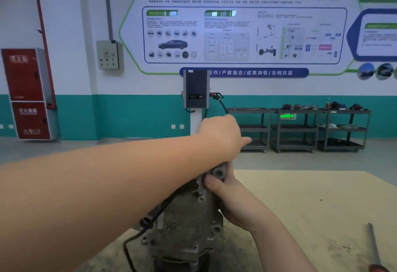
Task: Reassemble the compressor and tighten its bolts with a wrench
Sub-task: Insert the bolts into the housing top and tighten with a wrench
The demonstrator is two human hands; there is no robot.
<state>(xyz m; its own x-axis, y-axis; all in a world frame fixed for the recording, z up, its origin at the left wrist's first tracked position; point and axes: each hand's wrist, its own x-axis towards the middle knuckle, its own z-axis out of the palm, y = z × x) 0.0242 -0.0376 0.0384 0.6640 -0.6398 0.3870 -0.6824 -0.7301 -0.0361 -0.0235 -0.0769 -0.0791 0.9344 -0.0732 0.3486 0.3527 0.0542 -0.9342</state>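
Reaching across from 9 o'clock, left hand (221,136) sits fisted above the compressor's top end, contents hidden. Compressor (189,213) stands on table (300,196), long axis 6-to-12 o'clock, ported end up; right hand (227,194) grasps its upper flange from 3 o'clock.

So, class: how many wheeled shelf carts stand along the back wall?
3, in a row: left cart, middle cart, right cart. More may sit beyond the frame.
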